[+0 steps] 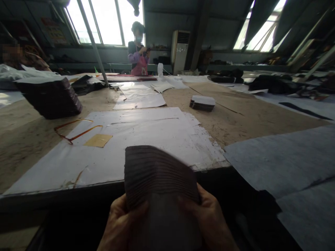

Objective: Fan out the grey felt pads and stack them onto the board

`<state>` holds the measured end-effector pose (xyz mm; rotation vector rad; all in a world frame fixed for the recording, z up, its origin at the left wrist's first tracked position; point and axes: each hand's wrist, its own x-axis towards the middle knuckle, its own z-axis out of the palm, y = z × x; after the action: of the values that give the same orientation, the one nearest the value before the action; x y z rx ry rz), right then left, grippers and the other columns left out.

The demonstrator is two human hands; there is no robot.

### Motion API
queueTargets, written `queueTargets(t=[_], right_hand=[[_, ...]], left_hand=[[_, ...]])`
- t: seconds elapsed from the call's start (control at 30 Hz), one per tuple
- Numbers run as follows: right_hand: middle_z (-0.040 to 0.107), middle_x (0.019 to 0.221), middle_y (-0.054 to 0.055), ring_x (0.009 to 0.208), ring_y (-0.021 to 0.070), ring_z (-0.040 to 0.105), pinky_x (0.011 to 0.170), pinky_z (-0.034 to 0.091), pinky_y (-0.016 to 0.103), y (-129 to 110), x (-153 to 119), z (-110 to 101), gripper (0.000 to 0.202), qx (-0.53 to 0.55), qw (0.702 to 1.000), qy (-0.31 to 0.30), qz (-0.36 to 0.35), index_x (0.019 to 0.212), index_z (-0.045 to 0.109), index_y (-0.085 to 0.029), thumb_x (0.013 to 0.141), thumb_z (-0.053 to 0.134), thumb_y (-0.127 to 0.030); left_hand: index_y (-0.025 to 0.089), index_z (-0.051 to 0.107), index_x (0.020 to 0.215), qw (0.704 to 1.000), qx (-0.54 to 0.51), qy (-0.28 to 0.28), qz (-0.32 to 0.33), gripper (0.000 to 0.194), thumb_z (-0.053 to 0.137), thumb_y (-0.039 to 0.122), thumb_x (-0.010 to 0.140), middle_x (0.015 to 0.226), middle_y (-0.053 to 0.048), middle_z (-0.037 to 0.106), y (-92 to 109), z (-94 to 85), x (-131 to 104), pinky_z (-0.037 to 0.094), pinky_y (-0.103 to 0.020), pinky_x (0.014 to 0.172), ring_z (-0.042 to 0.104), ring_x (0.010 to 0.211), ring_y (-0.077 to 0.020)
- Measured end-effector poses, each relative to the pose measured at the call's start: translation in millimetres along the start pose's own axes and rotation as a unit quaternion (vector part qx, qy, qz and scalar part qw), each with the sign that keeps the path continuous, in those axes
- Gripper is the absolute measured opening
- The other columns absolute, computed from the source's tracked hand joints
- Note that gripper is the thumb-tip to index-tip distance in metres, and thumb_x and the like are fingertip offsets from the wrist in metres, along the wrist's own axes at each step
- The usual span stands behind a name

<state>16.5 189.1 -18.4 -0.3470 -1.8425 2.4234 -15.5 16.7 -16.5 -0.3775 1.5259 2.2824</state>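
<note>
Between both hands is a thick stack of dark cut pieces (159, 174), fanned so that its layered edges show, with a paler grey top face towards me. It is held in front of the table's near edge. My left hand (123, 219) grips its left side, thumb across the top face. On the right side my right hand (209, 216) clasps it, thumb also on top and slightly blurred. The fingers behind the stack are hidden. What the pieces are made of, I cannot tell.
White paper (146, 139) covers the near table, bearing glasses (70, 139) and a yellowish square (98, 140). A tall dark stack (49, 97) stands left; a smaller stack (202, 103) lies beyond. Grey sheets (288, 164) spread right. A metal pole (94, 45) rises left. One person (138, 55) stands across the table.
</note>
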Motion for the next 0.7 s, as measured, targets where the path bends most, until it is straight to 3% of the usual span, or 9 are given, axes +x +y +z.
queueTargets(t=[0.1, 0.2, 0.3, 0.33, 0.4, 0.47, 0.53, 0.63, 0.7], right_hand=[[0.068, 0.073, 0.007, 0.064, 0.0231, 0.064, 0.060, 0.052, 0.033, 4.3, -2.7, 3.0, 0.033, 0.065, 0.993, -0.010, 0.099, 0.088, 0.068, -0.013, 0.064, 0.072, -0.036], [0.069, 0.072, 0.005, 0.068, 0.0234, 0.064, 0.063, 0.052, 0.031, 14.9, -3.1, 1.3, 0.022, -0.081, 0.992, 0.071, -0.061, 0.080, 0.071, -0.016, 0.066, 0.069, -0.033], [0.070, 0.089, 0.003, 0.086, 0.0238, 0.064, 0.081, 0.050, 0.031, 19.0, -0.2, -3.5, 0.024, -0.171, 0.954, 0.092, -0.230, 0.090, 0.072, -0.023, 0.066, 0.067, -0.023], [0.070, 0.093, 0.003, 0.089, 0.0237, 0.063, 0.083, 0.049, 0.032, 18.1, 1.1, -4.8, 0.026, -0.169, 0.955, 0.086, -0.229, 0.092, 0.071, -0.024, 0.066, 0.068, -0.022], [0.070, 0.088, 0.004, 0.083, 0.0240, 0.065, 0.077, 0.051, 0.033, 14.6, 3.3, -6.0, 0.025, -0.111, 0.983, 0.074, -0.126, 0.088, 0.071, -0.022, 0.063, 0.070, -0.022], [0.071, 0.079, 0.006, 0.072, 0.0244, 0.065, 0.068, 0.053, 0.034, 11.5, 4.4, -5.1, 0.024, 0.009, 0.999, 0.039, 0.021, 0.081, 0.071, -0.018, 0.057, 0.074, -0.022], [0.070, 0.078, 0.007, 0.068, 0.0248, 0.065, 0.064, 0.053, 0.034, 11.0, 3.9, -2.9, 0.028, 0.122, 0.986, -0.005, 0.116, 0.078, 0.069, -0.014, 0.052, 0.076, -0.019], [0.071, 0.078, 0.007, 0.069, 0.0256, 0.065, 0.064, 0.054, 0.034, 15.3, 1.0, -0.6, 0.025, 0.111, 0.989, 0.007, 0.097, 0.078, 0.069, -0.013, 0.054, 0.074, -0.018], [0.071, 0.078, 0.004, 0.071, 0.0249, 0.066, 0.065, 0.055, 0.033, 19.8, -0.9, -1.7, 0.019, -0.015, 0.997, 0.056, -0.042, 0.079, 0.071, -0.017, 0.060, 0.071, -0.020]], left_hand=[[0.017, 0.072, 0.080, 0.985, 0.104, 0.025, 0.136, 0.031, 0.077, 0.027, 0.051, 0.073, -0.004, 0.070, -2.7, -2.3, -1.5, 0.049, -0.022, 0.055, 0.063, 0.067, -0.0228], [0.016, 0.071, 0.077, 0.997, 0.044, -0.034, 0.057, 0.028, 0.077, 0.025, 0.051, 0.069, -0.004, 0.068, -4.7, -1.6, 1.4, 0.048, -0.024, 0.053, 0.061, 0.061, -0.0208], [0.015, 0.069, 0.069, 0.993, -0.064, -0.075, -0.066, 0.023, 0.078, 0.024, 0.049, 0.061, -0.004, 0.066, -3.5, 1.7, 4.4, 0.049, -0.027, 0.055, 0.060, 0.054, -0.0183], [0.015, 0.069, 0.071, 0.993, -0.069, -0.071, -0.071, 0.024, 0.077, 0.024, 0.050, 0.063, -0.005, 0.066, -2.2, 2.8, 4.4, 0.050, -0.028, 0.058, 0.061, 0.056, -0.0184], [0.014, 0.069, 0.067, 0.998, -0.006, -0.057, -0.028, 0.021, 0.076, 0.027, 0.053, 0.060, -0.004, 0.065, 1.6, 3.8, 2.9, 0.049, -0.025, 0.054, 0.059, 0.054, -0.0177], [0.014, 0.068, 0.061, 0.991, 0.104, -0.042, 0.074, 0.015, 0.073, 0.028, 0.057, 0.056, -0.003, 0.064, 6.2, 2.7, 1.3, 0.045, -0.022, 0.048, 0.058, 0.052, -0.0173], [0.015, 0.071, 0.065, 0.967, 0.182, -0.041, 0.176, 0.013, 0.071, 0.026, 0.057, 0.065, -0.005, 0.067, 10.1, 0.1, 1.7, 0.047, -0.022, 0.052, 0.061, 0.061, -0.0208], [0.015, 0.073, 0.080, 0.969, 0.174, -0.060, 0.167, 0.027, 0.073, 0.023, 0.054, 0.075, -0.007, 0.070, 12.5, -2.7, 6.6, 0.050, -0.024, 0.061, 0.064, 0.072, -0.0248], [0.015, 0.072, 0.075, 0.991, 0.092, -0.070, 0.068, 0.025, 0.075, 0.023, 0.051, 0.068, -0.005, 0.069, 11.6, -1.9, 10.5, 0.049, -0.023, 0.054, 0.063, 0.062, -0.0213]])
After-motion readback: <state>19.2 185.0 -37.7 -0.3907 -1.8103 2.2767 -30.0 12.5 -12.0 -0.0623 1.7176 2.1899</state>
